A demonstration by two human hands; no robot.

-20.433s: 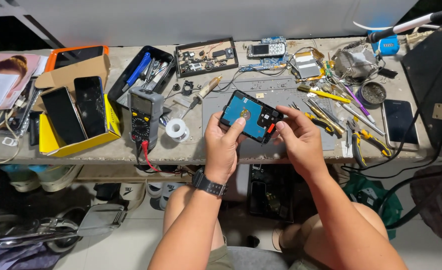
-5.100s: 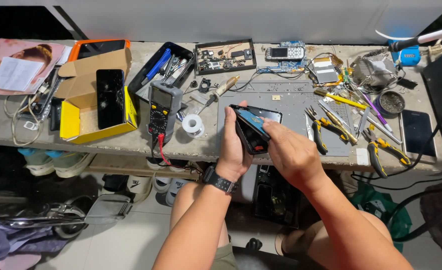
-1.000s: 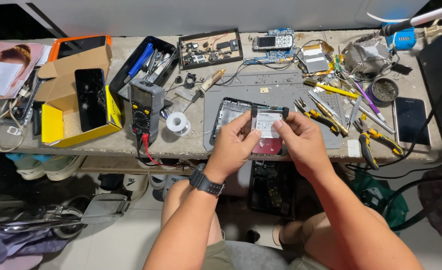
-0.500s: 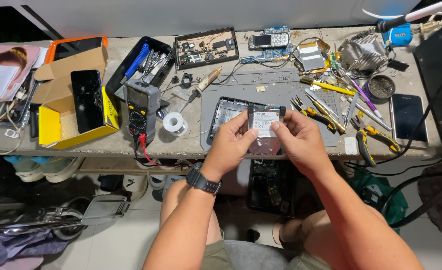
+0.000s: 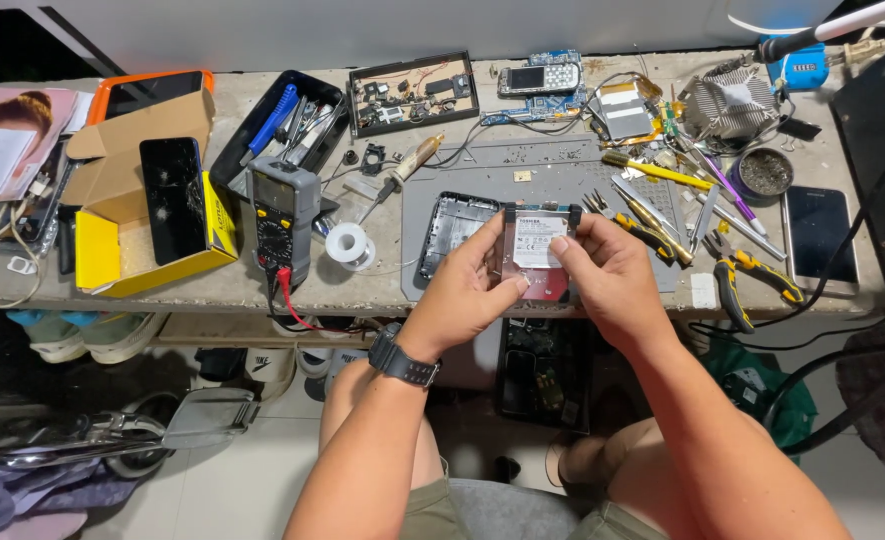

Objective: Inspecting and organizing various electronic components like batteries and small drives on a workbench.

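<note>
Left hand [image 5: 468, 290] and right hand [image 5: 603, 275] pinch the hard drive [image 5: 538, 250] by its edges above the worktop's front edge; rigid, dense, shock-sensitive.

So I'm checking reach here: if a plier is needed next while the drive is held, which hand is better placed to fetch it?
Probably the right hand: the pliers lie just to its right, while the left hand has the drive between.
</note>
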